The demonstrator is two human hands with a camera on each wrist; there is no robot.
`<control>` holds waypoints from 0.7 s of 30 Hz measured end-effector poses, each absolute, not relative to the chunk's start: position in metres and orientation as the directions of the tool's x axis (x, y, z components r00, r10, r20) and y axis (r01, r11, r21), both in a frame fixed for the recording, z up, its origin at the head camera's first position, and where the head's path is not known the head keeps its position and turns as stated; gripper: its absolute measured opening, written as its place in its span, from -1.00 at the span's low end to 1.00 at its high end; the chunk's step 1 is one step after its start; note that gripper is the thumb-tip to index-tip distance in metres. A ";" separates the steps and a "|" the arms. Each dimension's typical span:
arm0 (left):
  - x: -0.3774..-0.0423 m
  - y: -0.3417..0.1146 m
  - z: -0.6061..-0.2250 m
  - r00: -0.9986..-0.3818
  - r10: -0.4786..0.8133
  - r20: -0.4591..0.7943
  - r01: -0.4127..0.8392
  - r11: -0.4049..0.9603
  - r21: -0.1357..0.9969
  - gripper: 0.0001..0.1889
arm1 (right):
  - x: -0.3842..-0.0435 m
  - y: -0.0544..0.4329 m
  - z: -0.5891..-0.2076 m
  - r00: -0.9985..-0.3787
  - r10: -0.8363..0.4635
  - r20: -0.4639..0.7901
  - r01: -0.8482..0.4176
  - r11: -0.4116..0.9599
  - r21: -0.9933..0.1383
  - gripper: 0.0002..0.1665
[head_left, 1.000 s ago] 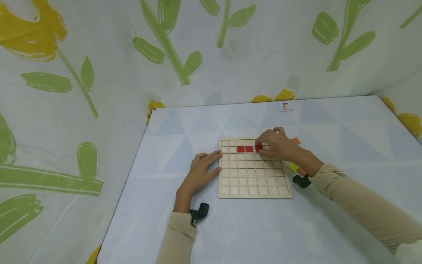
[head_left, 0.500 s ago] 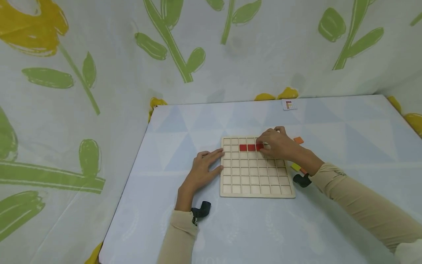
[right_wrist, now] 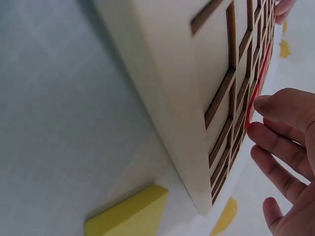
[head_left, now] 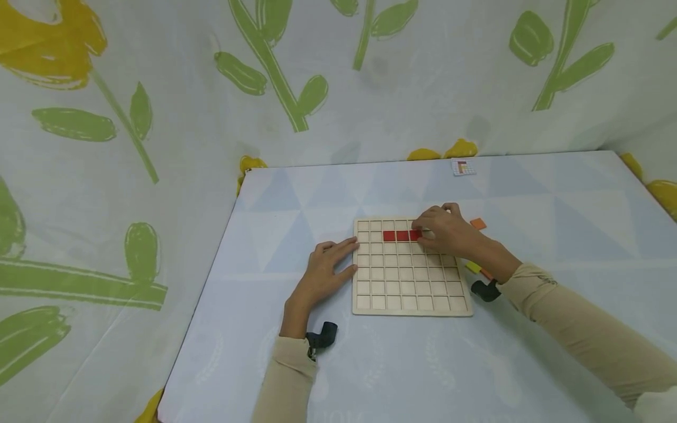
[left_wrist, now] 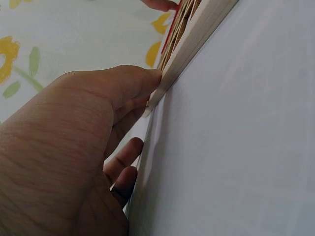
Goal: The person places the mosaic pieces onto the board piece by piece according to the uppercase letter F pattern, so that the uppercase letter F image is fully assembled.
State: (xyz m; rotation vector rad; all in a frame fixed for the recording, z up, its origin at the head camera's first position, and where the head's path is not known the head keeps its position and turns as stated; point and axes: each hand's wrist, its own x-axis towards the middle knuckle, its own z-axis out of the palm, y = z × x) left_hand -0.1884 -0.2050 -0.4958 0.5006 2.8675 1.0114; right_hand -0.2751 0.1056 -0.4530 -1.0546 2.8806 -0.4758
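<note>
A pale wooden grid board lies on the table, divided into small square cells. Along the left edge of the board rests my left hand, fingers spread; in the left wrist view its thumb touches the board's side. Two red square tiles sit side by side in an upper row. Right beside them, my right hand pinches a third red tile between thumb and index finger, low at its cell. The other fingers of that hand are loosely bent, and the hand covers the board's upper right corner.
Right of the board lie an orange tile, a yellow tile and another orange tile, partly behind the right wrist. A small card with a coloured grid pattern lies near the table's far edge.
The third red tile has shifted slightly left and now lines up close against the other two. The left hand stays at the board's edge; the head view has shifted a little.
</note>
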 end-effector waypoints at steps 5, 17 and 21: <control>-0.189 -0.205 -0.497 -0.943 0.330 0.049 0.288 0.730 0.620 -0.46 | -0.270 0.118 -0.451 -0.742 -0.655 0.141 -0.663 0.685 -0.303 -0.76; -0.187 -0.204 -0.496 -0.946 0.323 0.035 0.275 0.737 0.617 -0.46 | -0.258 0.145 -0.447 -0.758 -0.628 0.177 -0.646 0.685 -0.336 -0.75; -0.187 -0.204 -0.496 -0.946 0.322 0.035 0.273 0.735 0.621 -0.46 | -0.253 0.155 -0.447 -0.772 -0.610 0.180 -0.631 0.701 -0.332 -0.73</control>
